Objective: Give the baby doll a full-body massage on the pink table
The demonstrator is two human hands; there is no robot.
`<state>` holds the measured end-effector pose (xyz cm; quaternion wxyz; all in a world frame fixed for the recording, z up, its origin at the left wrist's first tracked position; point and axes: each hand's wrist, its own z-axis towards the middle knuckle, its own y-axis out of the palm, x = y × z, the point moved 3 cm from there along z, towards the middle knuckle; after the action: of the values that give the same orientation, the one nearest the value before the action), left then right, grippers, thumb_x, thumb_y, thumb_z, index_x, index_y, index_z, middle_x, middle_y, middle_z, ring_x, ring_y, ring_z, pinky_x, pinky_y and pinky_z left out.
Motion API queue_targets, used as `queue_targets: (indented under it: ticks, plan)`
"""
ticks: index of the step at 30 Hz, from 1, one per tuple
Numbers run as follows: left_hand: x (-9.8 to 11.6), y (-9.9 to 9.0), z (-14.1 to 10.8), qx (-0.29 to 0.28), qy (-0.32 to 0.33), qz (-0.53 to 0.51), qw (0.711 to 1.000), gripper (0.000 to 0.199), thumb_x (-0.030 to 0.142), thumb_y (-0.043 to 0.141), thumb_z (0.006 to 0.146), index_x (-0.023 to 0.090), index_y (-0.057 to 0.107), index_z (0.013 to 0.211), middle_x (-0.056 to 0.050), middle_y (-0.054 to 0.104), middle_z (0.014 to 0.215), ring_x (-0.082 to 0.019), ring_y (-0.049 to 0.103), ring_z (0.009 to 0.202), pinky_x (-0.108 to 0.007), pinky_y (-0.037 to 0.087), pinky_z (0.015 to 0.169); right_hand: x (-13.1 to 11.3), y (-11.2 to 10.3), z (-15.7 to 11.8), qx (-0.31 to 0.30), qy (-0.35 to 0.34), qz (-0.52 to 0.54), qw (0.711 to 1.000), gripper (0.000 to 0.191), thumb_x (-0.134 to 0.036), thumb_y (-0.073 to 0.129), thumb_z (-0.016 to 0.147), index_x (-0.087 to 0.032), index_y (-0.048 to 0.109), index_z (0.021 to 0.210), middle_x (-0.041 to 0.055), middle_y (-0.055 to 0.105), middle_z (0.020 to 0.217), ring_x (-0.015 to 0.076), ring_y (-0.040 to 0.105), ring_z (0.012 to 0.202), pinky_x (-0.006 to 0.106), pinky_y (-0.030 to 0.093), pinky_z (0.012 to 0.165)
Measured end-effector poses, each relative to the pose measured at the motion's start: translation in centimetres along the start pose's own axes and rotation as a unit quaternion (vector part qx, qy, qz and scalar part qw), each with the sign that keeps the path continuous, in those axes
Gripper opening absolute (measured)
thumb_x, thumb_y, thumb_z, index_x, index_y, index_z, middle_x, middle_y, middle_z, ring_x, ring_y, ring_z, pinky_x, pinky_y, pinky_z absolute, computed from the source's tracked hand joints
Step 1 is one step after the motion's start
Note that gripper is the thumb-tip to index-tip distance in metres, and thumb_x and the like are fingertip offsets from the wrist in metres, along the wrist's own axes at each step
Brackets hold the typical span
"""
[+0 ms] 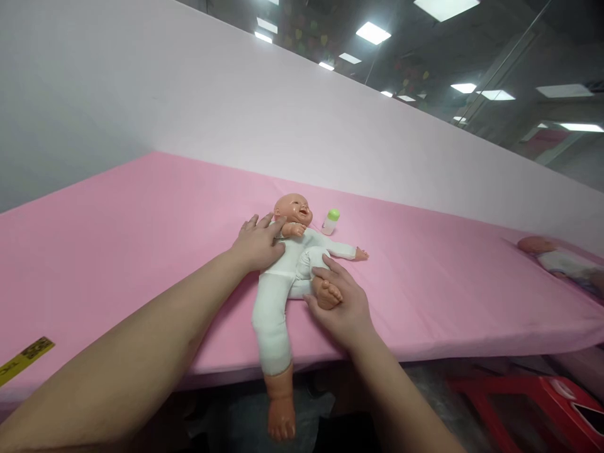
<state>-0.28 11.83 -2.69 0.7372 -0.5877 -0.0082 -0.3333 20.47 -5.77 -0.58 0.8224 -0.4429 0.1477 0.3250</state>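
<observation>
Doll [290, 261] is laid on back on table [425, 283]; foot [329, 294] cupped in R hand [348, 308], fingers curled; side touched by L hand [259, 244], fingers spread. Prob. leg-bend step; steady hold needed next.

From your head, the camera looks forward and down at close range over the foot end of the doll [291, 259], wide enough to take in the wall [236, 107] beyond it and the floor [240, 409] below it.
</observation>
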Motion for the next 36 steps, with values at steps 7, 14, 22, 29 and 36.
queue_targets:
  ticks: [7,14,22,29,36]
  plan:
    - [-0.2,0.0,0.0,0.009,-0.017,-0.022,1.0,0.082,0.039,0.064,0.088,0.031,0.042,0.166,-0.008,0.044,0.169,-0.039,0.033,0.159,-0.055,0.025,0.13,0.3,1.1,-0.1,-0.004,0.024,0.027,0.999,0.045,-0.028,0.08,0.081,-0.024,0.077,0.126,0.0111,0.059,0.156,0.0314,0.064,0.137,0.05,0.054,0.119]
    - [-0.2,-1.1,0.2,0.052,-0.03,-0.121,0.991,0.056,0.044,0.068,0.088,0.031,0.068,0.142,-0.008,0.071,0.137,-0.036,0.065,0.126,-0.042,0.051,0.103,-1.2,-1.2,-2.2,0.03,0.0,0.051,0.998,0.04,-0.028,0.078,0.084,-0.022,0.074,0.124,0.0138,0.064,0.148,0.0311,0.067,0.134,0.048,0.058,0.114]
    - [-5.8,-0.8,1.0,0.16,-0.249,-0.263,0.918,0.035,0.059,0.065,0.09,0.024,0.069,0.096,-0.007,0.074,0.089,-0.028,0.068,0.077,-0.036,0.045,0.066,-3.1,-4.0,-5.7,0.016,-0.006,0.014,1.0,0.036,-0.026,0.079,0.084,-0.022,0.075,0.119,0.0146,0.069,0.139,0.0321,0.072,0.124,0.045,0.065,0.105]
    - [-9.0,-0.7,1.1,0.224,-0.329,-0.367,0.841,0.028,0.047,0.07,0.085,0.024,0.066,0.102,-0.01,0.072,0.098,-0.032,0.069,0.087,-0.041,0.052,0.071,-3.8,-4.5,-7.9,-0.021,-0.019,-0.008,1.0,0.035,-0.024,0.08,0.083,-0.023,0.077,0.118,0.0132,0.072,0.131,0.0297,0.077,0.114,0.039,0.07,0.095]
    - [-9.1,-0.8,0.8,0.235,-0.336,-0.379,0.83,0.026,0.044,0.072,0.082,0.024,0.065,0.099,-0.009,0.07,0.094,-0.032,0.069,0.087,-0.042,0.053,0.071,-4.0,-3.7,-8.9,-0.07,-0.017,-0.086,0.994,0.042,-0.022,0.083,0.077,-0.025,0.078,0.119,0.0091,0.075,0.128,0.0268,0.082,0.092,0.035,0.072,0.087]
